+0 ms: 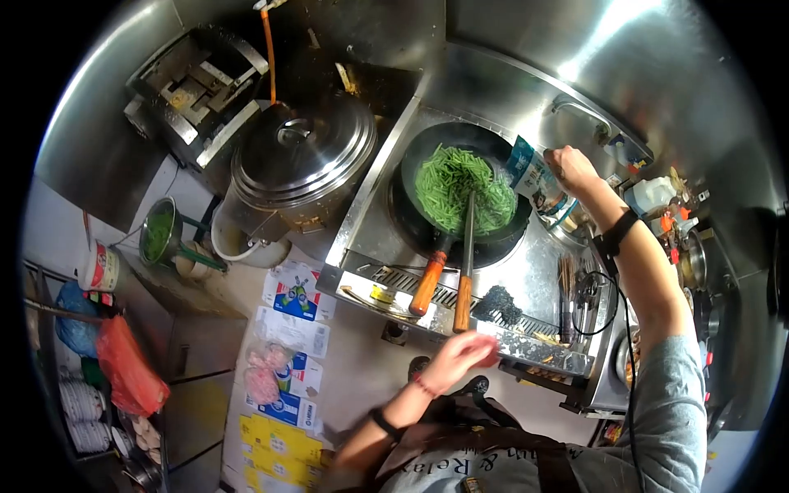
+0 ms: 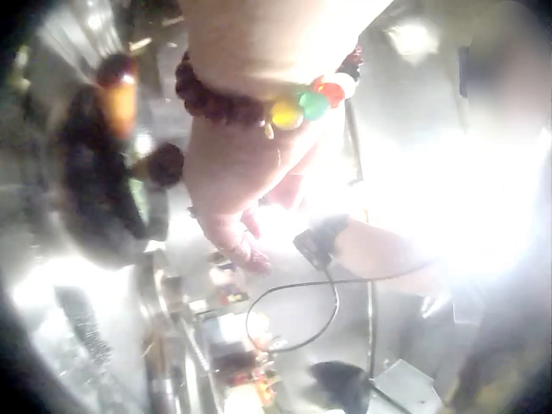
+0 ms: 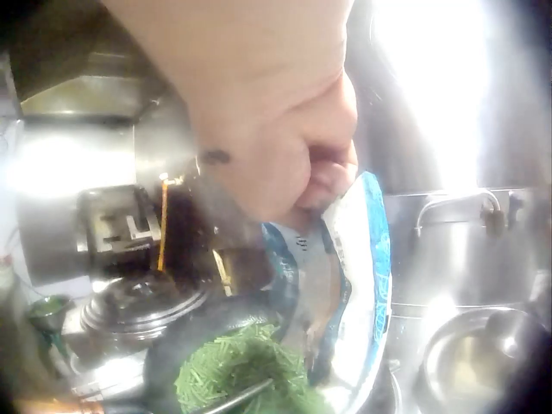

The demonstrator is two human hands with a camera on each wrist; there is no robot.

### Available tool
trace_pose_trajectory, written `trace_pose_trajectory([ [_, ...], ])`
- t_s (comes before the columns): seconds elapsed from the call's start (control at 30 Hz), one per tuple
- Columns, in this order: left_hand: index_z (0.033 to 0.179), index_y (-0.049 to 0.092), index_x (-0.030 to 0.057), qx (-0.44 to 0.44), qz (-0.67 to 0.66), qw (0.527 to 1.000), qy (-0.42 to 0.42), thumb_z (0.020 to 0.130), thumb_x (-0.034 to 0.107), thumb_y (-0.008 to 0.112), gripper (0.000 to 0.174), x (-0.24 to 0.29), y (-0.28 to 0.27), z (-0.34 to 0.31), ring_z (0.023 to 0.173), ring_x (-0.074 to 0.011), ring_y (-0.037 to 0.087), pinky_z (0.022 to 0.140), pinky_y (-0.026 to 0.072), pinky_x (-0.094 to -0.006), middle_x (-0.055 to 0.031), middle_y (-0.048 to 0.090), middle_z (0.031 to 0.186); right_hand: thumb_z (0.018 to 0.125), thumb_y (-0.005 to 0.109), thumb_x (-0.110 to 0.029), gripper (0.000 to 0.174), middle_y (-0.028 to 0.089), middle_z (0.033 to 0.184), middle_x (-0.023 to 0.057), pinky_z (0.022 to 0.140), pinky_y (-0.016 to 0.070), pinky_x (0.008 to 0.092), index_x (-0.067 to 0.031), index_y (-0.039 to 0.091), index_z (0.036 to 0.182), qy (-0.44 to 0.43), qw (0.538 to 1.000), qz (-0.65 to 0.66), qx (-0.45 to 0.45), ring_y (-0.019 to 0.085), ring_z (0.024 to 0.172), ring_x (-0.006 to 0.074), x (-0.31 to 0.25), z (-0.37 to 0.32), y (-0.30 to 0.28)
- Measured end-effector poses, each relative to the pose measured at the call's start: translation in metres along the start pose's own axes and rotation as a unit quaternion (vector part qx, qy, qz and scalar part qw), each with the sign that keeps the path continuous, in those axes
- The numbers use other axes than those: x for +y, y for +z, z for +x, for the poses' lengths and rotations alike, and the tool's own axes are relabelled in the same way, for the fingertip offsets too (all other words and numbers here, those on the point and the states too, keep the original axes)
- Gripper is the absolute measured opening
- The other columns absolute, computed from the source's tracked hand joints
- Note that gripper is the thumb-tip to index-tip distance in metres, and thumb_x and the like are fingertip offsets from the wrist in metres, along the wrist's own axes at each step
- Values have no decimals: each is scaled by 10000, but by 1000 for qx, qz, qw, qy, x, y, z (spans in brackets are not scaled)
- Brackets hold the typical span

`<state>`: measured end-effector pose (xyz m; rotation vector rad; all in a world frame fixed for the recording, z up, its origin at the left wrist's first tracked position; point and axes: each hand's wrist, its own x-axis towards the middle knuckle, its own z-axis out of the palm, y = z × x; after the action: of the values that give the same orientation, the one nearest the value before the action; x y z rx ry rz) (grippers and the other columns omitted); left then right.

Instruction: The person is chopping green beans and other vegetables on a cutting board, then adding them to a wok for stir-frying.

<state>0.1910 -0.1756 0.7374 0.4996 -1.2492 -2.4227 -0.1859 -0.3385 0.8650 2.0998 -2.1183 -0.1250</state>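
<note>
Apparently, seasoning is in hand: the right grip (image 1: 573,171) pinches a blue-and-white plastic pouch (image 1: 534,179) by the right rim of a round black wok (image 1: 405,195) of sliced green vegetables (image 1: 446,193); pouring would call for a careful tilt. The left grip (image 1: 460,360), loose, holds nothing near the grey steel desk (image 1: 538,267); a metal wall (image 1: 509,74) rises beyond.

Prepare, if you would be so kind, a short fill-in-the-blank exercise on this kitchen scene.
1. The right hand grips a bag coloured white and ____.
2. The chopped food in the wok is ____ in colour.
3. In the head view, the lidded pot stands to the ____ of the wok.

Missing words: blue; green; left.
</note>
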Motion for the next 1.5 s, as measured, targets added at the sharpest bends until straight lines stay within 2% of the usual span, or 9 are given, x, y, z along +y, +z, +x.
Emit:
trace_pose_trajectory([
  [0.2, 1237, 544, 95, 194, -265, 944, -37, 942, 294, 626, 365, 16, 29, 186, 1064, -222, 585, 865, 495, -363, -43, 583, 1135, 820, 604, -135, 108, 651, 767, 209, 662, 526, 437, -43, 656, 841, 10, 996, 67, 49, 654, 746, 393, -21, -17, -39],
  [0.33, 1233, 571, 150, 192, -348, 917, -31, 924, 275, 653, 344, 23, 31, 229, 1032, -157, 564, 824, 466, -335, 13, 599, 1104, 798, 726, -214, 261, 701, 830, 153, 719, 533, 345, -44, 692, 994, 111, 980, 155, 50, 695, 788, 263, -44, -39, -55],
  [0.4, 1227, 584, 171, 204, -364, 908, -20, 922, 274, 656, 330, 19, 39, 231, 1014, -131, 558, 825, 455, -330, 28, 607, 1090, 810, 759, -264, 458, 711, 943, 132, 775, 516, 332, 18, 635, 1149, 170, 846, 471, 180, 674, 861, 213, -44, -61, -40],
  [0.47, 1220, 596, 192, 192, -390, 900, 14, 921, 279, 658, 317, 19, 42, 233, 1001, -108, 554, 831, 447, -330, 41, 615, 1073, 804, 771, -334, 652, 647, 1157, 52, 691, 484, 272, -17, 528, 1319, 242, 838, 469, 136, 590, 880, 112, -49, -98, -23],
  [0.6, 1353, 512, 167, 166, -276, 945, 63, 899, 353, 680, 518, 22, 43, 236, 1191, -138, 496, 954, 367, -418, 11, 589, 1269, 790, 788, -135, 333, 697, 953, 23, 653, 461, 245, -31, 675, 1086, 343, 713, 590, 163, 617, 782, 107, -80, -113, 5],
  [0.7, 1501, 248, 97, 185, -178, 966, 23, 893, 371, 680, 794, 26, 30, 205, 1408, -226, 294, 1082, 286, -471, -104, 362, 1511, 802, 778, -147, 262, 720, 863, 38, 648, 492, 269, 20, 695, 987, 300, 806, 470, 198, 645, 743, 110, -52, -101, 22],
  [0.83, 1374, 455, 72, 88, -179, 980, 18, 935, 79, 609, 466, 28, 10, 102, 1209, -162, 509, 956, 463, -309, -103, 494, 1358, 729, 809, -283, 348, 671, 807, 226, 701, 515, 399, -65, 716, 983, 328, 927, 131, 124, 671, 749, 369, -34, -84, 33],
  [1.13, 1392, 420, 48, 234, -157, 958, 60, 968, 96, 517, 438, 54, -59, -51, 1174, -209, 550, 987, 451, -338, -136, 538, 1325, 786, 732, -300, 271, 665, 746, 200, 680, 509, 416, -64, 720, 920, 257, 934, 176, 175, 658, 723, 376, -27, -74, 55],
  [1.5, 1358, 452, 58, 292, -160, 940, 66, 946, 173, 566, 442, 44, -63, -77, 1174, -222, 539, 990, 434, -378, -127, 550, 1306, 772, 746, -268, 249, 647, 750, 229, 667, 503, 413, -34, 696, 843, 259, 925, 207, 184, 653, 715, 385, -33, -79, 58],
])
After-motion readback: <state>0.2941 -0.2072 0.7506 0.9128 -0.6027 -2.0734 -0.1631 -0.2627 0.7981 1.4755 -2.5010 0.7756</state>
